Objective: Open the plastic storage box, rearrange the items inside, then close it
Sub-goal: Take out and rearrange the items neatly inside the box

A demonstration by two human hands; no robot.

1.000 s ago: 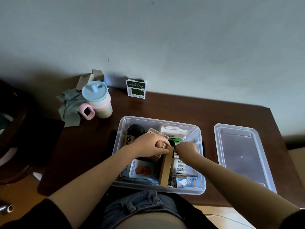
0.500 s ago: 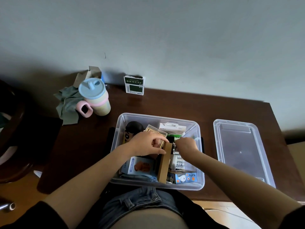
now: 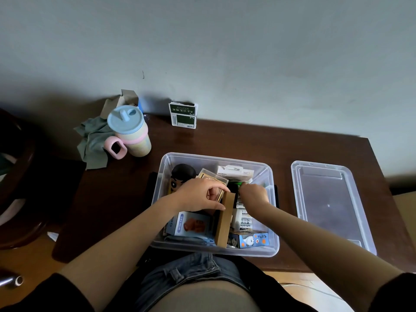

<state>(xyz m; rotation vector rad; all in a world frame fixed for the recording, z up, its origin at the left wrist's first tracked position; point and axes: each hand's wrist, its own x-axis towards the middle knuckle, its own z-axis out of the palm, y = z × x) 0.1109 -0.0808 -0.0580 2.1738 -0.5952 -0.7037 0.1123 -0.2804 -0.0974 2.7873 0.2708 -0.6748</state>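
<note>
1. Here, at the far left of the dark desk (image 3: 258,143), a grey-green cloth (image 3: 93,143) lies crumpled at the desk's left edge, with a torn cardboard carton (image 3: 122,101) behind it against the wall.
2. A lidded cup (image 3: 131,131) with a pale blue lid and a pink handle stands on the cloth's right side, upright, well apart from the box.
3. A small green-and-white packet (image 3: 183,114) stands at the desk's far edge, against the wall, with bare desk between it and the box.
4. The clear plastic storage box (image 3: 272,248) sits open at the desk's near edge, its near rim just over the person's lap.
5. Inside, on the left, a figure with black hair (image 3: 181,174) and a MINI FAN carton (image 3: 191,225); a framed flat box (image 3: 211,176) leans beside the figure.
6. The left hand (image 3: 200,194) is curled over the top of a tall brown cardboard box (image 3: 225,221) standing on edge mid-box, thumb and fingers closed on its upper end.
7. The right hand (image 3: 253,194) is bunched into the right half of the box, fingers pinched together; what it grips is hidden.
8. A white Belkin carton (image 3: 235,173) stands at the far wall, a panda-print carton (image 3: 249,239) at the near right corner.
9. The clear lid (image 3: 331,203) lies flat on the desk to the right, apart from the box, close to the desk's right edge.
</note>
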